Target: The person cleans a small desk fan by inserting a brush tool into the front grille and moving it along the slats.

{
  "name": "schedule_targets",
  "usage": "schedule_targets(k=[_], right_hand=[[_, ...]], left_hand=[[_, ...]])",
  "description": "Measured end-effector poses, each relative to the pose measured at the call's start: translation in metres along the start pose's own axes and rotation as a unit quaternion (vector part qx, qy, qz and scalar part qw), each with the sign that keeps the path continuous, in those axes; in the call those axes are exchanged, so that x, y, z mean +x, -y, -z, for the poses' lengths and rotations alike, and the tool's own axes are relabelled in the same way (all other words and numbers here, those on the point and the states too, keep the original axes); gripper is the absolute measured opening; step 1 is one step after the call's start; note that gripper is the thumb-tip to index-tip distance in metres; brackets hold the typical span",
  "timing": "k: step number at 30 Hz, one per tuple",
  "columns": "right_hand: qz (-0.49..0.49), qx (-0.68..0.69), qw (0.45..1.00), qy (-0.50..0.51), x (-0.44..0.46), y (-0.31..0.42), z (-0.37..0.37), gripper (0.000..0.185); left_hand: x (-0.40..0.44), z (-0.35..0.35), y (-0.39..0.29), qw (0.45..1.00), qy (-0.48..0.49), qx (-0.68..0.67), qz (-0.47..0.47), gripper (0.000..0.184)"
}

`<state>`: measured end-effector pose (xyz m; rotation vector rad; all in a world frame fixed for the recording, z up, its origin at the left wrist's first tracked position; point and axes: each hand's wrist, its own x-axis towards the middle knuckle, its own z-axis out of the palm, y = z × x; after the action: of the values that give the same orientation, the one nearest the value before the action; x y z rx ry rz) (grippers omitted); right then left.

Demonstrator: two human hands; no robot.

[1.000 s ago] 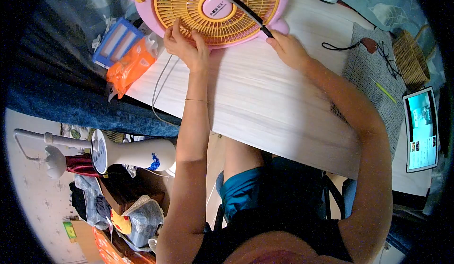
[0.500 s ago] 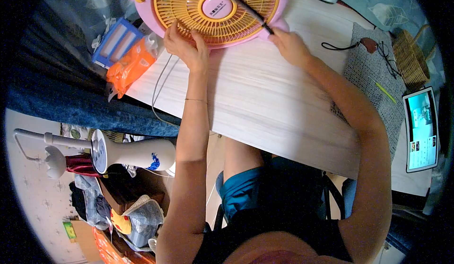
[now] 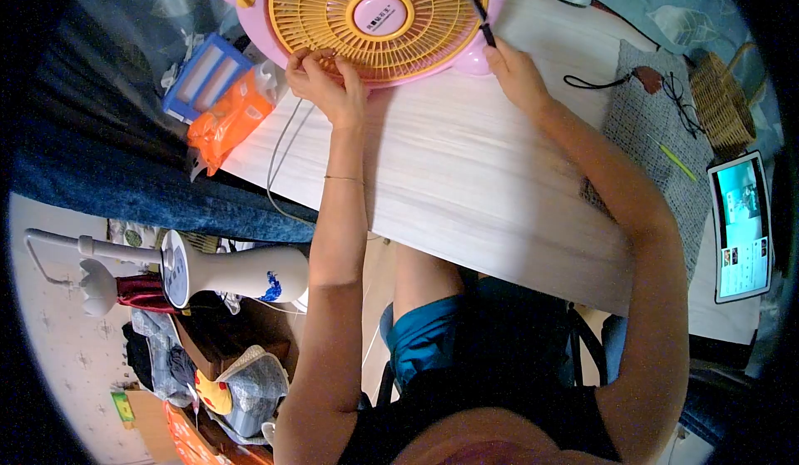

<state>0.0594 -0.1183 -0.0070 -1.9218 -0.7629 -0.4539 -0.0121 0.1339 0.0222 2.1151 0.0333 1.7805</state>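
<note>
A pink fan [image 3: 384, 14] with a yellow grille and a round pink hub lies face up at the top of the view, its upper part cut off by the frame. On its lower left rim, my left hand [image 3: 331, 92] grips the edge with curled fingertips at the grille. My right hand [image 3: 518, 75] is closed round the black handle of a long, slim, dark brush [image 3: 476, 9]. The brush slants up over the right side of the grille. Its far tip leaves the frame, and whether it touches the bars is hard to tell.
The fan rests on a pale wooden table [image 3: 466, 165]. To the left are an orange packet [image 3: 229, 119], a blue-framed box [image 3: 204, 78] and a grey cord [image 3: 273, 165]. At right are a woven mat [image 3: 641, 132], eyeglasses [image 3: 684, 107], a wicker basket [image 3: 722, 103] and a lit tablet [image 3: 741, 228].
The brush has swung from the hub to the right side of the grille and stands steeper. My right hand has shifted slightly right; my left hand stays at the rim.
</note>
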Motion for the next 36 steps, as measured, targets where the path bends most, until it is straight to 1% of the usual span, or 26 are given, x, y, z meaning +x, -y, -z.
schedule_targets(k=[2,5,8,11,14,17,20,23,26,27,29,30,32,33,35,36], right_hand=[[0.027,-0.008,0.999,0.037,-0.003,-0.001,-0.001,0.026],[0.082,-0.026,0.996,0.010,-0.005,0.010,-0.004,0.025],[0.067,-0.141,0.978,0.141,-0.007,0.012,0.000,0.025],[0.098,-0.106,0.983,0.113,-0.008,0.014,-0.003,0.025],[0.040,-0.071,0.996,0.033,-0.006,0.021,-0.001,0.026],[-0.041,-0.015,0.999,-0.001,0.002,0.016,0.004,0.028],[0.047,0.003,0.999,-0.023,0.001,0.003,-0.004,0.024],[0.080,-0.026,0.996,0.022,-0.002,0.013,-0.003,0.023],[0.044,-0.090,0.988,0.117,-0.008,0.017,-0.007,0.023],[0.057,-0.085,0.989,0.111,-0.008,0.018,-0.009,0.023],[0.054,-0.080,0.991,0.087,-0.008,0.021,-0.008,0.024],[0.052,-0.077,0.993,0.075,-0.008,0.023,-0.007,0.024],[-0.013,-0.052,0.998,0.034,-0.005,0.023,-0.004,0.024],[-0.046,-0.039,0.998,0.013,-0.003,0.022,-0.002,0.024],[-0.039,-0.007,0.999,-0.003,0.001,0.012,0.000,0.024],[-0.036,0.009,0.999,-0.011,0.001,0.008,0.000,0.024]], left_hand=[[0.001,-0.002,-0.002,0.999,-0.025,-0.023,0.008,0.039],[0.004,0.001,-0.009,0.999,-0.022,-0.034,-0.003,0.044],[0.004,0.006,-0.009,0.999,0.029,-0.014,0.012,0.047],[0.004,0.006,-0.008,1.000,0.019,-0.021,0.007,0.043],[0.007,0.005,-0.006,0.998,0.006,-0.066,-0.013,0.040],[0.010,0.010,-0.016,0.991,0.012,-0.132,0.017,0.037],[0.014,0.011,-0.026,0.985,-0.014,-0.169,0.035,0.035],[0.015,0.014,-0.022,0.991,0.016,-0.130,0.026,0.031],[0.014,0.014,-0.014,0.987,0.019,-0.149,0.047,0.027],[0.013,0.013,-0.013,0.987,0.016,-0.152,0.053,0.026],[0.012,0.012,-0.010,0.985,0.010,-0.158,0.063,0.024],[0.012,0.012,-0.007,0.989,0.010,-0.138,0.050,0.025],[0.011,0.011,-0.002,0.995,0.011,-0.097,0.024,0.026],[0.012,0.011,-0.004,0.993,0.006,-0.118,0.028,0.028],[0.013,0.011,-0.010,0.986,-0.005,-0.161,0.037,0.032],[0.013,0.011,-0.011,0.986,-0.009,-0.161,0.040,0.034]])
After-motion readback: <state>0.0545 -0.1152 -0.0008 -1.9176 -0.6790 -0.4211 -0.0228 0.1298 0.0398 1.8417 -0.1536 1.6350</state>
